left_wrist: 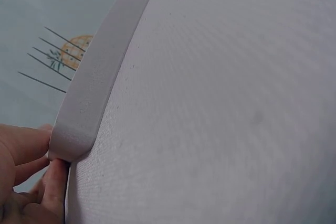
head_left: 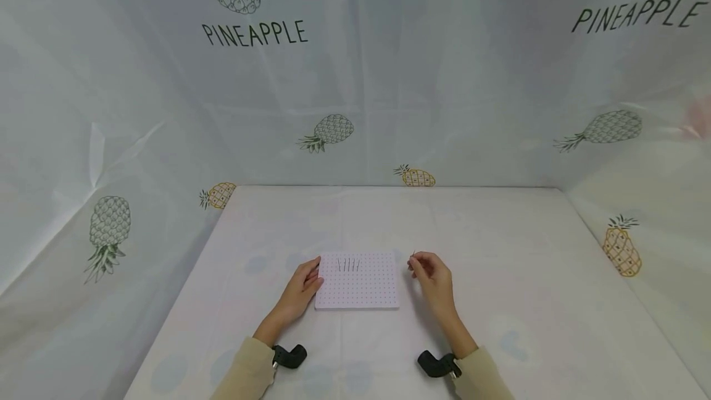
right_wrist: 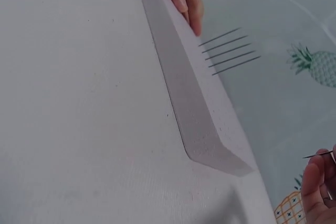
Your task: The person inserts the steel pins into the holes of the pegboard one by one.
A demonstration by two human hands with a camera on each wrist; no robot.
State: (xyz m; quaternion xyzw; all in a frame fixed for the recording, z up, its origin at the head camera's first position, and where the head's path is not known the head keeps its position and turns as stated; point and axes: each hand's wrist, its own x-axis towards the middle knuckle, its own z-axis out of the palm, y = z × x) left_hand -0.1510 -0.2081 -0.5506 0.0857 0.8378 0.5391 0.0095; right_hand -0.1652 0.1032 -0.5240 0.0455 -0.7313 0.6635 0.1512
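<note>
A white board (head_left: 358,289) with a grid of small dots lies flat on the table. Several thin dark pins (head_left: 349,265) stand in a row near its far left part; the left wrist view shows these pins (left_wrist: 50,61) rising above the board's edge. My left hand (head_left: 302,289) holds the board by its left edge, with fingers (left_wrist: 55,184) at the corner. To the right of the board, my right hand (head_left: 435,278) is raised over the table and pinches one thin dark pin (right_wrist: 316,156) between thumb and fingertips.
A pale cloth covers the table (head_left: 500,252). Behind and at both sides hangs a light curtain (head_left: 422,79) printed with pineapples. Black wrist cameras sit on the left wrist (head_left: 290,357) and the right wrist (head_left: 437,364), by the beige sleeves.
</note>
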